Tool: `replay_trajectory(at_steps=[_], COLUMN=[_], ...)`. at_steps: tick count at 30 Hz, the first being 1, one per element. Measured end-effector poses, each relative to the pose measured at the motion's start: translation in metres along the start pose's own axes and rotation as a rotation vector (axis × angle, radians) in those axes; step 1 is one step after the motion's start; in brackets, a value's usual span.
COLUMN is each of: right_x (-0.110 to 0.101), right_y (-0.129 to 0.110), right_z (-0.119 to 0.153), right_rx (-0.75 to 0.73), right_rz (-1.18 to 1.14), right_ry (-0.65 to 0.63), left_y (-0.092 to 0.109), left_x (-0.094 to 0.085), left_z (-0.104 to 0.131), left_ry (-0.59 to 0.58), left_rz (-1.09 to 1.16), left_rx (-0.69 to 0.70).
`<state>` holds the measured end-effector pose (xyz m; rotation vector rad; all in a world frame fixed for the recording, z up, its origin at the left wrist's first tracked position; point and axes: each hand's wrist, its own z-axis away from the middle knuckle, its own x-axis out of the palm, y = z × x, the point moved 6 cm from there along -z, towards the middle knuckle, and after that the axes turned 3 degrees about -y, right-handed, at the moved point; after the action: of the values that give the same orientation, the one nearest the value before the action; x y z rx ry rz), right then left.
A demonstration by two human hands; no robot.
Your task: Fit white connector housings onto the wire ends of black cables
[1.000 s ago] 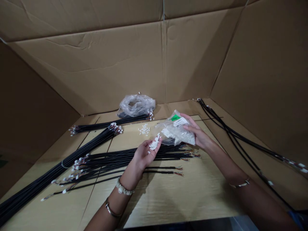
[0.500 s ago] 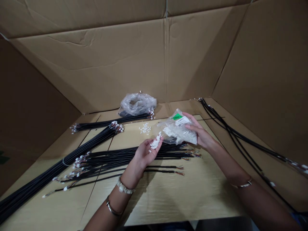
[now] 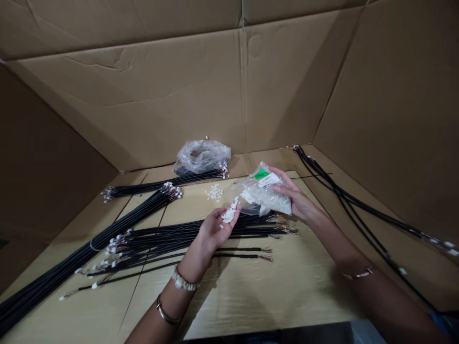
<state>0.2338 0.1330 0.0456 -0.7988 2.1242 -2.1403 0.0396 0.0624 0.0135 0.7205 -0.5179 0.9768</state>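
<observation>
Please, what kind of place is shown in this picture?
Probably a small wire-harness assembly station. Bundles of black cables with connector ends lie on a board, cardboard walls enclose it, and the right hand holds a bag of white connectors.

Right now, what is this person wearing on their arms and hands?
Both forearms are bare, with no gloves or sleeves. The left hand has a white beaded bracelet at the wrist and a thin metal bangle behind it. The right hand has one slim metal bangle.

Loose connectors (image 3: pixel 214 193) lie between cable bundle (image 3: pixel 168 182) and bag (image 3: pixel 265 196).
</observation>
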Motion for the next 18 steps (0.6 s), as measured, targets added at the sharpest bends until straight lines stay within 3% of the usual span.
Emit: replay_trajectory(at_steps=[9, 18], right_x=[-0.0023, 0.0028], right_y=[-0.0013, 0.0005], right_z=[0.0, 0.0008], right_rx=[0.01, 0.028], right_rz=[-0.053, -0.035], right_ry=[0.034, -0.038], left_y=[0.0017, 0.0001], left_x=[0.0026, 0.0022], left_z=[0.0028, -0.0015], left_ry=[-0.016, -0.055], left_rz=[-0.034, -0.029], left_rx=[0.019, -0.007])
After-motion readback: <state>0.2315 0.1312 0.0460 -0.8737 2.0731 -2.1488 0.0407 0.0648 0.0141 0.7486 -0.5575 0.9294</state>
